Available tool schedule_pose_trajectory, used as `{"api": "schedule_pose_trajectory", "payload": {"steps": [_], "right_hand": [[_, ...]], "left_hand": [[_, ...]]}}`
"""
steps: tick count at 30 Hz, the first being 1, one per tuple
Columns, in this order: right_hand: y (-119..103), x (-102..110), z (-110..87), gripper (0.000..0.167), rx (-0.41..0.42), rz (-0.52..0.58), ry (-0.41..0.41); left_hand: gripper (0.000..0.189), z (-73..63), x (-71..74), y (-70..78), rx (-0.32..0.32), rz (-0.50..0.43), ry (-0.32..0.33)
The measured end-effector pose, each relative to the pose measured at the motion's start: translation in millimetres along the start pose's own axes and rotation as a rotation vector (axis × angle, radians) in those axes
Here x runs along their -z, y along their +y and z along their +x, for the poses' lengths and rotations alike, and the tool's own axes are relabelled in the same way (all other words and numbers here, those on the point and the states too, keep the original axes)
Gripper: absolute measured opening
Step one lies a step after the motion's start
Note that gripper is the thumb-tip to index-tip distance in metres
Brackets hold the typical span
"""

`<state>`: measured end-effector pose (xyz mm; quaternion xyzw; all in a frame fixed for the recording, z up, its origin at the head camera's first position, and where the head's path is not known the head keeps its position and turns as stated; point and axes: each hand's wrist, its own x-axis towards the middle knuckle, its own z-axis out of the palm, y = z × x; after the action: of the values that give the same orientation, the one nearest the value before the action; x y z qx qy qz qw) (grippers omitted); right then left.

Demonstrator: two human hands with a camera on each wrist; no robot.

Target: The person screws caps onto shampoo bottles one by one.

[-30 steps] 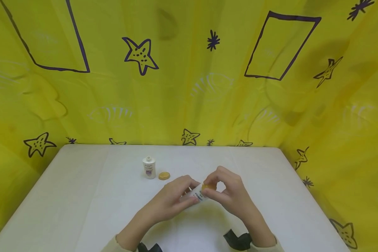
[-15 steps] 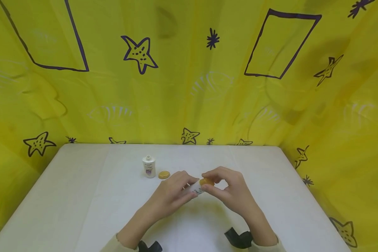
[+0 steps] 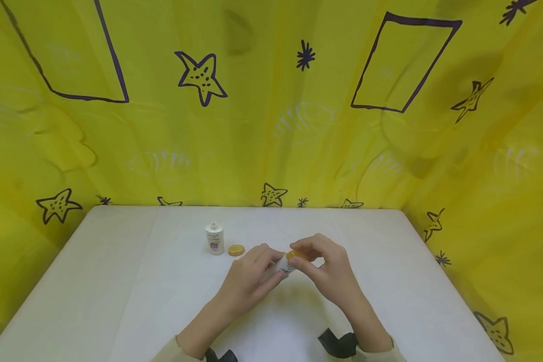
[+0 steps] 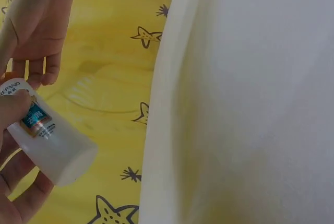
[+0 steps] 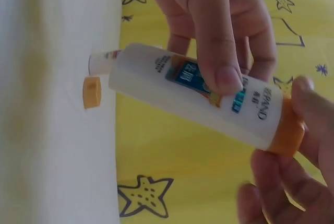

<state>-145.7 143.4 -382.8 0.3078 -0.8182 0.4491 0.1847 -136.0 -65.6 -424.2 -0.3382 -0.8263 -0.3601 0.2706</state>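
A white plastic bottle [image 5: 156, 85] with a blue label is gripped by my left hand [image 3: 248, 277], its thumb across the label. The bottle is held tilted above the table, base toward the left. On its upper end sits an orange cap [image 5: 287, 132], which my right hand [image 3: 328, 264] pinches between thumb and fingers. A second white bottle [image 3: 214, 241] stands upright on the table, its narrow neck uncovered. Just right of it lies a loose orange cap [image 3: 236, 250].
Both hands work above the white table [image 3: 117, 281], near its middle. A yellow curtain [image 3: 253, 125] with dark star drawings hangs behind the table and along its sides. Dark wrist mounts [image 3: 339, 344] show below the forearms.
Both hands have risen a little in the head view, bringing the bottle and its cap along. My right fingers have shifted on the cap. The standing bottle and loose cap stay put.
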Motion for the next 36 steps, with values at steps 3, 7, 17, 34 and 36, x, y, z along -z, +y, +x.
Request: {"api": "schedule_pose_trajectory", "payload": {"steps": [3, 7, 17, 34, 36], "right_hand": [[7.4, 3.5, -0.3, 0.032, -0.09, 0.028, -0.102], [18.0, 4.9, -0.8, 0.034, -0.194, 0.043, -0.206], [47.9, 7.0, -1.3, 0.026, -0.295, 0.124, -0.182], [86.6, 29.2, -9.3, 0.022, -0.356, 0.053, -0.142], [91.2, 31.0, -9.3, 0.022, -0.369, 0.051, -0.141]], "left_hand": [[0.029, 0.1, -2.9, 0.1, 0.133, -0.127, -0.005], [0.032, 4.9, -3.2, -1.7, 0.333, -0.304, -0.02], [0.032, 33.1, -19.8, -10.2, 0.461, -0.514, -0.093], [0.029, 59.1, -65.1, -17.4, 0.501, -0.488, -0.196], [0.029, 61.4, -70.2, -19.3, 0.503, -0.478, -0.202]]}}
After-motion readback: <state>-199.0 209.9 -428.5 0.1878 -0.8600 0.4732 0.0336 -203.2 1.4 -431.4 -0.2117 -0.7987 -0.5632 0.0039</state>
